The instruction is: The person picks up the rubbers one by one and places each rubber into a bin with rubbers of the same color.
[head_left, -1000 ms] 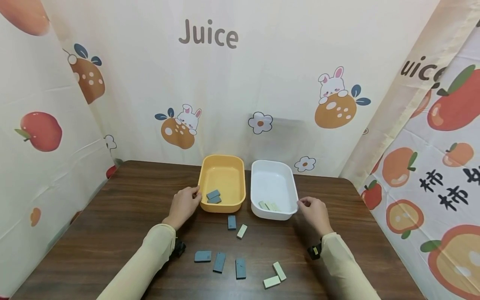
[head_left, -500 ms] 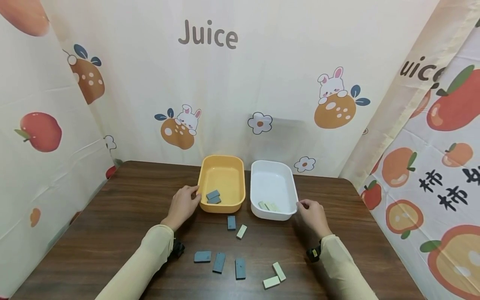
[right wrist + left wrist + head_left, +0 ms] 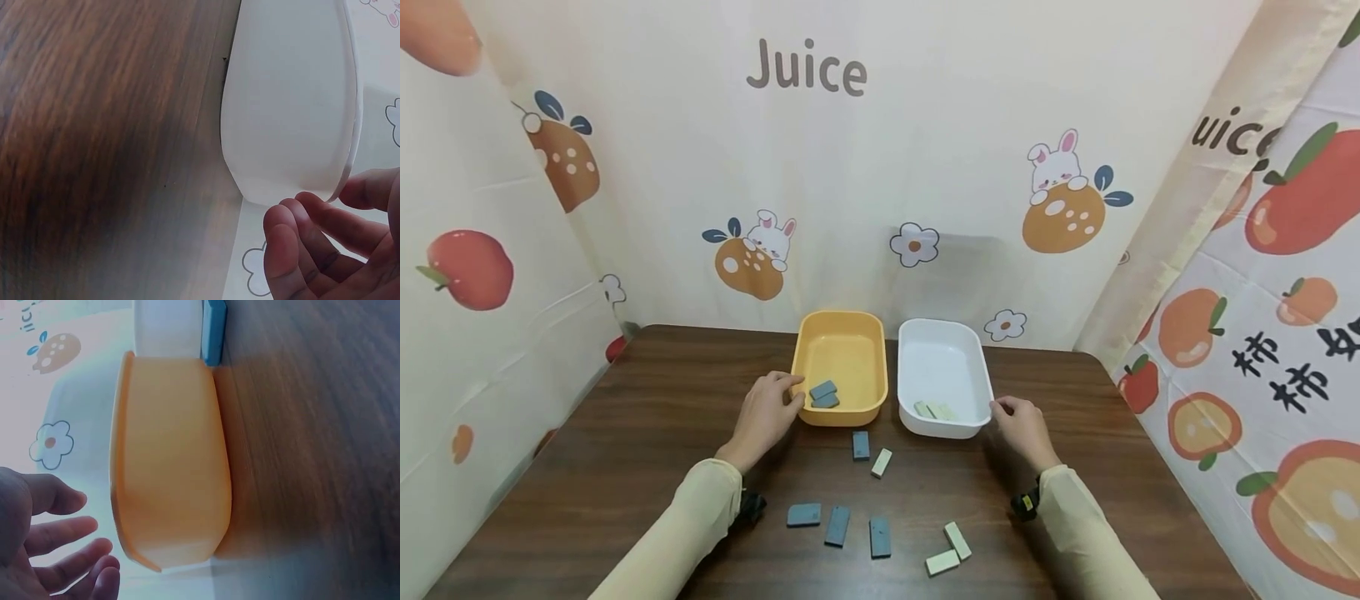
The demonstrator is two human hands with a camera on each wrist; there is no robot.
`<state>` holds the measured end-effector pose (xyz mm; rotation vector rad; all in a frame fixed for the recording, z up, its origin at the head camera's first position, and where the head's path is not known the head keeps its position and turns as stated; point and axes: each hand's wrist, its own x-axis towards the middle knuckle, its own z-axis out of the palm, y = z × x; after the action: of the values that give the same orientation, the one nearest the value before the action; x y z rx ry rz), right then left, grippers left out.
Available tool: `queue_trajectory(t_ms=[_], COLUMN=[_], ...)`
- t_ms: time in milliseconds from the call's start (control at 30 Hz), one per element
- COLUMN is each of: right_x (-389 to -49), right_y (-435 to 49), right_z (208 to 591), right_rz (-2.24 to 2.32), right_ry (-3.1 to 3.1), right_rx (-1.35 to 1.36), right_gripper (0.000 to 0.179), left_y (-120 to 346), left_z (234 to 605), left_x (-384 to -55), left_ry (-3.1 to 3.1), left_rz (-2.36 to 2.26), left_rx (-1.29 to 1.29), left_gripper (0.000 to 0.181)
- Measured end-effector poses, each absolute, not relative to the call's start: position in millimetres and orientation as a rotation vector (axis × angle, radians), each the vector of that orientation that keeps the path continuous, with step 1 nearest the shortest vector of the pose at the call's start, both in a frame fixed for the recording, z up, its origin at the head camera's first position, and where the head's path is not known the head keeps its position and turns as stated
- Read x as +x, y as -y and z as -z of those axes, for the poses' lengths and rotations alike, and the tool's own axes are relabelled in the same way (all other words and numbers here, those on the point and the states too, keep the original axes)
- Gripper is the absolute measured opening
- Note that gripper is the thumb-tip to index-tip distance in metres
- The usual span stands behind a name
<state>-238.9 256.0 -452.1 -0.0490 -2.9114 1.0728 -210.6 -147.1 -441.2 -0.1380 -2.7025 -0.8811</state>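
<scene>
the yellow tray (image 3: 846,358) and the white tray (image 3: 942,367), both smooth and with rounded corners, stand side by side near the far edge of the dark, wood-grained tabletop (image 3: 700,375). their long axes run roughly from the near edge toward the far edge. the left hand (image 3: 767,412), with fingers loose and released, is just beside the yellow tray's left wall. the right hand (image 3: 1024,429) pinches the rim of the white tray at its near right corner. flat blue-grey blocks (image 3: 824,393) lie in the yellow tray, narrower pale green blocks (image 3: 934,411) in the white one; more loose blocks (image 3: 880,537) lie toward the near edge.
</scene>
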Motion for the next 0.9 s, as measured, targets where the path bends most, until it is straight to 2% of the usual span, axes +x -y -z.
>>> queue_trajectory(t_ms=[533, 900], right_x=[-239, -240], right_y=[-256, -257], right_z=[456, 457], right_rz=[-1.116, -1.124], right_ry=[2.901, 2.912], right_rx=[-0.060, -0.072], right_gripper=[0.037, 0.037], left_y=[142, 143], left_z=[428, 433], left_x=[-187, -174], left_ry=[2.773, 3.019], left_rz=[1.017, 0.976], left_rx=[-0.403, -0.641], left_gripper=[0.021, 0.027])
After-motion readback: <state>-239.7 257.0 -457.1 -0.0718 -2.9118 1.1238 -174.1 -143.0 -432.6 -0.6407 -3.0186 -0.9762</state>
